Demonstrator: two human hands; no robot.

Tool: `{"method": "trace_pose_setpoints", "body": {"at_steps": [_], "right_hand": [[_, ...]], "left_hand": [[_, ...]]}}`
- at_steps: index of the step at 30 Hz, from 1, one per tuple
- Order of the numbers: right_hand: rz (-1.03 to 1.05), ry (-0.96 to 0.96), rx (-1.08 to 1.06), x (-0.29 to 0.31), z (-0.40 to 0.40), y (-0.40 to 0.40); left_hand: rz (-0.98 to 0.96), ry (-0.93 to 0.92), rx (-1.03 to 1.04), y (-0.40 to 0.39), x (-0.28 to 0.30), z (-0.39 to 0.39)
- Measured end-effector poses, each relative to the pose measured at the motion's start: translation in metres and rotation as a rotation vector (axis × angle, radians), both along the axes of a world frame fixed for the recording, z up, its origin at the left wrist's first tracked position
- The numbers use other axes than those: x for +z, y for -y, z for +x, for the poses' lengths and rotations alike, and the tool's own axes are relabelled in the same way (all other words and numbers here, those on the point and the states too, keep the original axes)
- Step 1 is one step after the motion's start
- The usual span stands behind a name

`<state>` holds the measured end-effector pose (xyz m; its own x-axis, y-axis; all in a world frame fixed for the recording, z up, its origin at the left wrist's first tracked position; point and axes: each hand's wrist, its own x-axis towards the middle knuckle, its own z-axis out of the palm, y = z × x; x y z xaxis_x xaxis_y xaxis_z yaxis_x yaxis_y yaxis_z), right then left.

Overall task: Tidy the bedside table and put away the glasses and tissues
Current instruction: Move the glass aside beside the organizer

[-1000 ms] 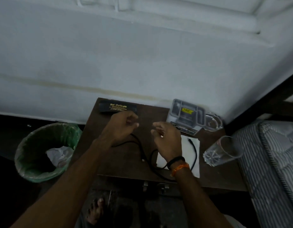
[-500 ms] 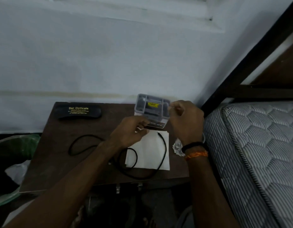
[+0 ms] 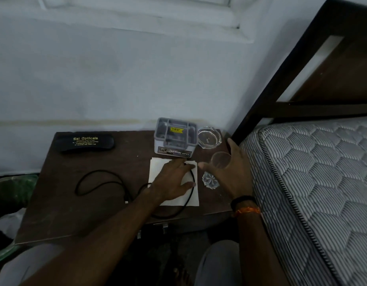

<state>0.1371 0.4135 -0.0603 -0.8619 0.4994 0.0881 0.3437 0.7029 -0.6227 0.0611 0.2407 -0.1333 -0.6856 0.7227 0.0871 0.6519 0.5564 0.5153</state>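
Observation:
A white tissue (image 3: 191,200) lies flat on the dark wooden bedside table (image 3: 75,215). My left hand (image 3: 172,178) rests on the tissue with its fingers spread, holding nothing. My right hand (image 3: 230,170) is wrapped around a clear drinking glass (image 3: 211,178) at the table's right edge, with the rim between thumb and fingers. A black glasses case (image 3: 84,141) with gold lettering lies shut at the back left, away from both hands. The glasses themselves are not in view.
A grey organiser box (image 3: 175,137) and a glass ashtray (image 3: 209,137) stand at the back. A black cable (image 3: 100,182) loops across the table and over the tissue. A green bin (image 3: 13,188) stands at the left. A mattress (image 3: 312,182) and a dark bed frame (image 3: 281,69) are at the right.
Both hands have left the grey box, which now stands at the back. My left hand dropped onto the tissue and my right hand closed around the glass.

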Motion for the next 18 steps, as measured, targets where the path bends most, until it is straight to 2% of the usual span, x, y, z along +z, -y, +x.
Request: {"method": "trace_pose_setpoints", "body": {"at_steps": [3, 7, 10, 14, 18], "right_hand": [[-0.146, -0.052, -0.064, -0.015, 0.005, 0.001], [-0.198, -0.071, -0.154, -0.027, 0.009, 0.002], [-0.243, -0.101, -0.210, -0.034, 0.012, 0.004], [-0.199, -0.096, -0.228, -0.036, 0.007, 0.001], [-0.158, -0.186, -0.248, -0.029, -0.012, -0.012]], "left_hand": [[-0.028, 0.008, 0.029, -0.011, -0.002, 0.006], [-0.192, 0.054, 0.063, -0.023, -0.006, 0.007], [-0.210, 0.086, 0.105, -0.029, -0.007, 0.007], [-0.200, 0.115, 0.137, -0.034, -0.009, 0.006], [-0.198, 0.154, 0.140, -0.034, -0.013, 0.005]]}}
